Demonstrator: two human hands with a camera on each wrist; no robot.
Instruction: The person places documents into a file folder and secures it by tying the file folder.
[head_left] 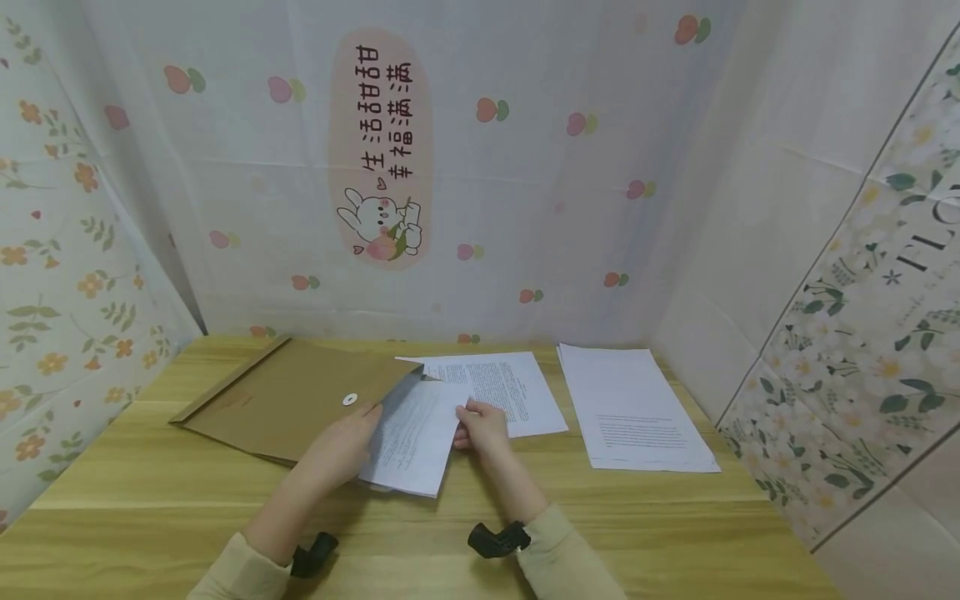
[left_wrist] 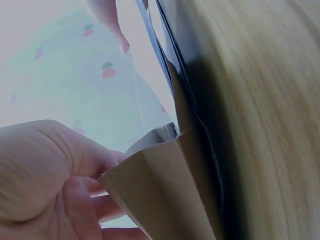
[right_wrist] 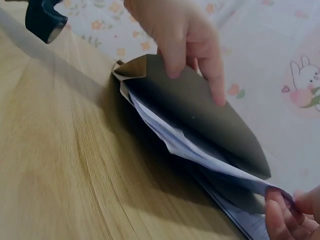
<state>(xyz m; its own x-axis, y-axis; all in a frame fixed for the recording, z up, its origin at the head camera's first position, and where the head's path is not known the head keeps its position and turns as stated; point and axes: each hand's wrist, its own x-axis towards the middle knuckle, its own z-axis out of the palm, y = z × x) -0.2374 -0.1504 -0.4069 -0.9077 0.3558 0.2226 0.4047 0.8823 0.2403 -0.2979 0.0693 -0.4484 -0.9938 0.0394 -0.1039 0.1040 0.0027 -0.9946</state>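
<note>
The left hand [head_left: 341,446] pinches the lifted upper edge of a brown paper envelope [head_left: 292,400], whose mouth gapes toward the right hand [head_left: 483,427]. The envelope lies on the wood-grain table [head_left: 562,517]; its face bears a white round button [head_left: 349,400] and a faint reddish mark too small to read. Printed papers [head_left: 420,433] sit partly inside the mouth, and the right thumb and fingers pinch their outer edge; their lines of text are too fine to make out. Behind them a printed sheet [head_left: 517,387] lies flat, just beyond the right hand, and farther right lie more sheets [head_left: 630,392], the top 1 with small unreadable print low on the page. On the back cloth [head_left: 525,208], 2 sideways lines of Chinese characters begin 生活 and 幸福 above a cartoon rabbit [head_left: 382,221]; the right-hand cloth [head_left: 885,367] shows dark letters resembling "FLO", cut off by the picture's edge
</note>
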